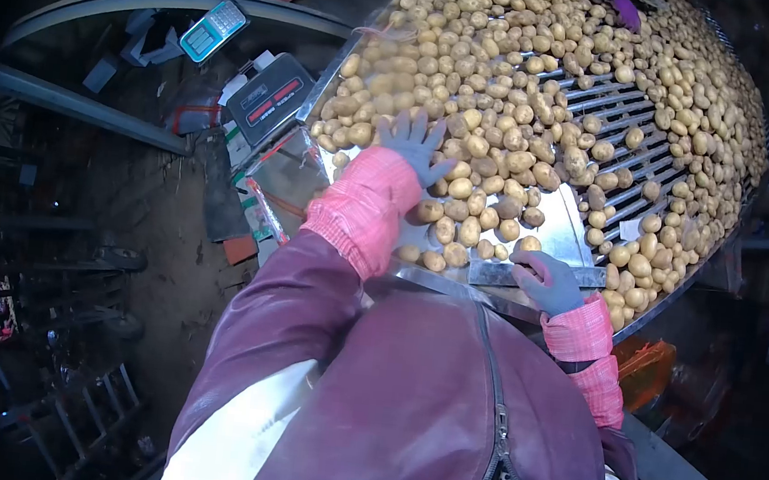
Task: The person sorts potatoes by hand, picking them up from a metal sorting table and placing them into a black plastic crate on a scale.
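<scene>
Looking down over a person's maroon jacket [425,392] at a long sorting table [601,102] of metal rollers, heaped with small yellow potatoes [474,82]. Both hands wear blue-grey gloves with pink knitted cuffs.

The left hand [412,145] lies at the table's near left corner. It is flat and wide open, fingers fanned, palm down on top of the potatoes, and it holds nothing. More potatoes crowd just beyond its fingertips and to its right, on a smooth steel plate [563,234] at the table's near end.

The right hand [549,284] rests at the near edge of the table, fingers pointing left and touching a flat metal bar [492,273] that runs across that edge. Whether it clasps the bar or only leans on it cannot be told.

At the table's far end, another person's purple-gloved hand [627,11] is among the potatoes.

Just left of the table stands a dark weighing scale [268,99] with red panels. Further left of it lies a turquoise calculator [212,29].

Below the table's near right corner hangs an orange net bag [645,372].
</scene>
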A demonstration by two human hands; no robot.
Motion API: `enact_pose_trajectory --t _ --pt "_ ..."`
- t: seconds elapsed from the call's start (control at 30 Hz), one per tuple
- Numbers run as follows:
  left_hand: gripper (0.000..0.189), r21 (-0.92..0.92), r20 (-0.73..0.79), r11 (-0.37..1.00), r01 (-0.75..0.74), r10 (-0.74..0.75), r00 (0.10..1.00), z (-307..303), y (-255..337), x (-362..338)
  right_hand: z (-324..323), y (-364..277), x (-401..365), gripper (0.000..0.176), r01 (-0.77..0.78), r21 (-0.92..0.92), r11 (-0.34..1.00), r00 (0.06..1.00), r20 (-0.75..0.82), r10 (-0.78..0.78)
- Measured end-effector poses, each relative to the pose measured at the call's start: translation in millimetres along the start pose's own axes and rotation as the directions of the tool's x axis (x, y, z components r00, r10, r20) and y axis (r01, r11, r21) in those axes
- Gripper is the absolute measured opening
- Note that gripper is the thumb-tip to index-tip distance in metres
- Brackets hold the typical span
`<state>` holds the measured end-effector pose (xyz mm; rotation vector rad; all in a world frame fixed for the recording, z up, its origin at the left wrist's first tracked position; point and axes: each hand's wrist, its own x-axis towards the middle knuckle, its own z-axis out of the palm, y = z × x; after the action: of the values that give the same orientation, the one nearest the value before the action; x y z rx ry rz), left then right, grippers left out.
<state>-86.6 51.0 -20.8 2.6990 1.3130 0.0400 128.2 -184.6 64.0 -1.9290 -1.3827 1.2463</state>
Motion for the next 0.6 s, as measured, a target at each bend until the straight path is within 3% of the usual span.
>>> enact_pose_trajectory --t 0.13,0.23,0.33,0.43,0.47,0.5,0.53,0.6 --pt "0.08 -0.013 0.112 0.998 0.057 -0.055 0.992 -1 -25 -25 -1 18 0 0.026 0.134 -0.056 0.989 0.978 -0.155 -0.142" --pt "0.083 0.02 0.196 0.998 0.064 -0.066 0.978 -12 -47 -55 -14 34 3 0.024 0.245 -0.396 0.885 0.853 -0.345 -0.391" --pt "0.078 0.16 0.183 0.979 0.125 -0.154 0.971 -4 -68 -76 -17 60 -1 0.034 0.147 -0.469 0.871 0.875 -0.349 -0.335" --pt "0.069 0.034 0.117 0.992 0.119 -0.122 0.986 -40 -27 -73 -12 89 2 0.042 0.14 -0.56 0.816 0.876 -0.314 -0.366" --pt "0.058 -0.031 -0.121 0.999 -0.012 0.009 0.993 -36 -2 -74 -11 89 4 0.043 0.146 -0.561 0.815 0.874 -0.312 -0.372" --pt "0.058 -0.456 0.013 0.889 -0.039 0.051 0.999 -38 19 -64 -10 87 6 0.044 0.154 -0.562 0.813 0.874 -0.307 -0.378" --pt "0.06 -0.401 -0.078 0.864 -0.305 0.299 0.951 -28 37 -57 -11 85 6 0.044 0.16 -0.565 0.81 0.878 -0.294 -0.378" --pt "0.061 -0.279 -0.177 0.808 -0.518 0.487 0.855 -7 64 -57 -14 78 9 0.044 0.172 -0.571 0.803 0.884 -0.271 -0.382"
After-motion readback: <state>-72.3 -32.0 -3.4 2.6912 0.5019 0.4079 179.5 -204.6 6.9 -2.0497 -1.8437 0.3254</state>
